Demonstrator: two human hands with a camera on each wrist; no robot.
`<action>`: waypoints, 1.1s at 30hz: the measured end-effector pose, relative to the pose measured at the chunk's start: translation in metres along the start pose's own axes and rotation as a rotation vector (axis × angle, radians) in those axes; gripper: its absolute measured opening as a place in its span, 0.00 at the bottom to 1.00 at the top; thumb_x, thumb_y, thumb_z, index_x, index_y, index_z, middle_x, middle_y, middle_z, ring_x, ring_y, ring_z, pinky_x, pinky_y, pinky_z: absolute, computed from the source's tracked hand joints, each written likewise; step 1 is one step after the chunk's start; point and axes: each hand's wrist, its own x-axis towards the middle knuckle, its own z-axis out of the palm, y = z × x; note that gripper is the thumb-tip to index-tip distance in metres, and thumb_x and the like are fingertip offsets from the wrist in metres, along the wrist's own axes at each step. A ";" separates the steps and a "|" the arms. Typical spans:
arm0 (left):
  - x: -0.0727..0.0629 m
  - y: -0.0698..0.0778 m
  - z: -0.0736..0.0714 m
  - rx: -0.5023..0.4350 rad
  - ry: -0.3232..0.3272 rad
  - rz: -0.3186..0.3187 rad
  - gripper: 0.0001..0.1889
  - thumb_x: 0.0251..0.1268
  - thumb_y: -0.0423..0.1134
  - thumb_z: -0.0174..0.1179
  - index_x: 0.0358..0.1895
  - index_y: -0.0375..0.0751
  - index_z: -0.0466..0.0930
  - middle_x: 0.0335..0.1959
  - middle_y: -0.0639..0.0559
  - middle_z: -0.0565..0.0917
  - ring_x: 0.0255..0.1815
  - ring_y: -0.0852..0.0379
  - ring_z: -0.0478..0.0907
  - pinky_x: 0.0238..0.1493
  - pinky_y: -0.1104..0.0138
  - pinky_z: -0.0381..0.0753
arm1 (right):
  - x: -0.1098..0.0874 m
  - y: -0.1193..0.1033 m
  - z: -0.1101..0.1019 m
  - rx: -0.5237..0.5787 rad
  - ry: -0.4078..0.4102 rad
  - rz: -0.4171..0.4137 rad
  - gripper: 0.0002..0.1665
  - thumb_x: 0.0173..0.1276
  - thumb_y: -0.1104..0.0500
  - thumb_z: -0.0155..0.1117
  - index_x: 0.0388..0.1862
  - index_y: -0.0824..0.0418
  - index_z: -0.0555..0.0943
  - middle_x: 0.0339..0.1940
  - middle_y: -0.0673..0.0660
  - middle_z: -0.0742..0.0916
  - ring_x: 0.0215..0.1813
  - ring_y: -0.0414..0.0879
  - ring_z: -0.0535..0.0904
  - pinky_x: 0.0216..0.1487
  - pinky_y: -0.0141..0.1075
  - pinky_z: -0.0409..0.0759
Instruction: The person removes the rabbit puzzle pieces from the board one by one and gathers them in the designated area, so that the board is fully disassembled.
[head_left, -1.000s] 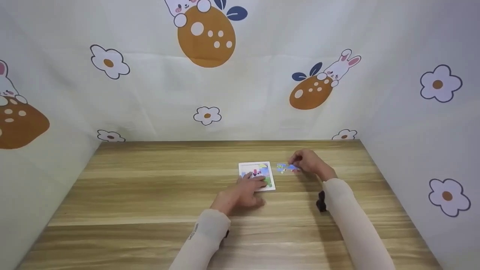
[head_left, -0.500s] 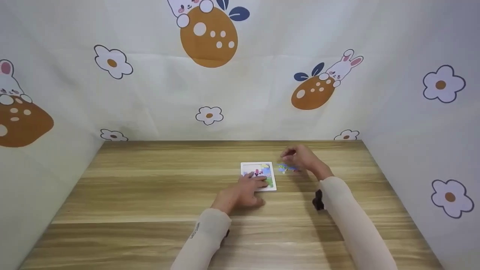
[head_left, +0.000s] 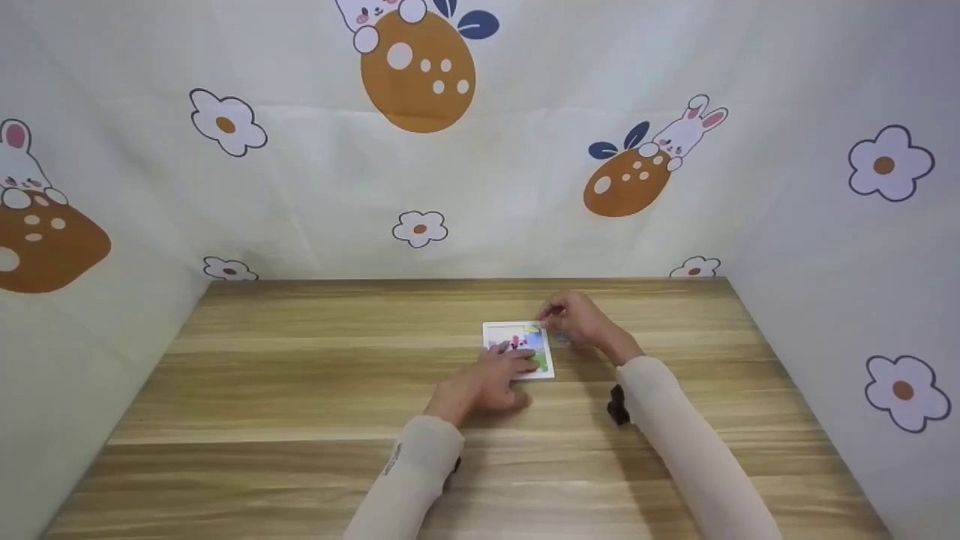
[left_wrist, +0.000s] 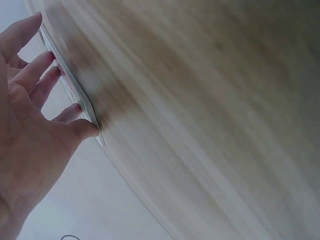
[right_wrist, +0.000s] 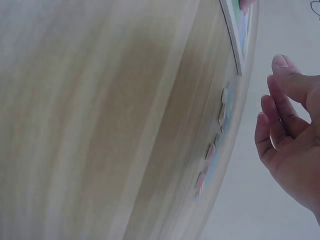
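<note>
A small white-framed jigsaw puzzle (head_left: pixel 550 360) with a colourful cartoon picture lies on the wooden table. My left hand (head_left: pixel 499 381) rests on its lower part, fingers spread over the picture; in the left wrist view the thumb (left_wrist: pixel 86 129) touches the frame's edge. Over the puzzle's top right corner is my right hand (head_left: pixel 581 319). Its thumb and index fingertips pinch together on a puzzle piece that is mostly hidden by them, while the other fingers curl loosely. Several loose puzzle pieces (right_wrist: pixel 212 155) lie right of the frame, mostly covered by the right hand in the head view.
The wood-grain table (head_left: pixel 300 390) reaches back to a pale curtain (head_left: pixel 315 172) printed with rabbits, orange fruit and flowers. More of this fabric hangs along both sides. A dark strapped-on device (head_left: pixel 618 405) sits under the right wrist.
My right hand has moved left from the loose pieces to the puzzle's top right corner, rising slightly on the way. The left hand has stayed on the puzzle.
</note>
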 end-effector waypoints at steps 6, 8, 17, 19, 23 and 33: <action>0.001 -0.001 0.000 -0.006 0.020 0.028 0.31 0.67 0.46 0.58 0.74 0.49 0.68 0.80 0.53 0.61 0.82 0.36 0.49 0.82 0.43 0.46 | 0.002 -0.002 0.009 -0.028 -0.034 -0.022 0.07 0.67 0.69 0.66 0.40 0.63 0.88 0.44 0.59 0.88 0.52 0.52 0.81 0.60 0.50 0.79; 0.000 -0.002 0.000 -0.006 0.034 0.038 0.31 0.66 0.44 0.59 0.73 0.47 0.69 0.80 0.52 0.63 0.82 0.34 0.50 0.81 0.42 0.47 | 0.003 -0.003 0.011 -0.050 -0.047 -0.043 0.07 0.66 0.69 0.66 0.40 0.62 0.88 0.43 0.59 0.88 0.51 0.52 0.79 0.59 0.49 0.78; 0.000 0.000 0.000 -0.024 0.019 0.006 0.31 0.68 0.45 0.58 0.74 0.50 0.68 0.81 0.55 0.60 0.83 0.38 0.47 0.82 0.44 0.45 | 0.006 -0.005 0.016 -0.104 -0.075 -0.061 0.06 0.63 0.69 0.69 0.37 0.62 0.89 0.37 0.58 0.86 0.44 0.48 0.74 0.48 0.39 0.72; 0.000 0.000 0.000 -0.028 0.014 -0.001 0.31 0.68 0.45 0.58 0.74 0.50 0.67 0.81 0.56 0.59 0.83 0.39 0.46 0.82 0.45 0.44 | 0.006 -0.006 0.017 -0.109 -0.085 -0.059 0.06 0.63 0.69 0.69 0.37 0.62 0.90 0.38 0.58 0.86 0.44 0.47 0.74 0.49 0.39 0.72; -0.001 0.000 0.001 -0.034 0.014 -0.003 0.31 0.68 0.45 0.58 0.74 0.50 0.67 0.81 0.56 0.59 0.84 0.39 0.46 0.83 0.45 0.43 | 0.006 -0.007 0.018 -0.102 -0.097 -0.072 0.07 0.62 0.71 0.69 0.36 0.62 0.90 0.39 0.58 0.88 0.43 0.48 0.77 0.49 0.40 0.75; 0.001 -0.001 0.001 -0.029 0.031 0.008 0.31 0.67 0.45 0.59 0.74 0.49 0.69 0.80 0.54 0.61 0.83 0.37 0.49 0.82 0.44 0.45 | 0.008 -0.007 0.020 -0.113 -0.104 -0.148 0.11 0.60 0.76 0.64 0.34 0.65 0.89 0.35 0.60 0.89 0.39 0.49 0.78 0.43 0.36 0.73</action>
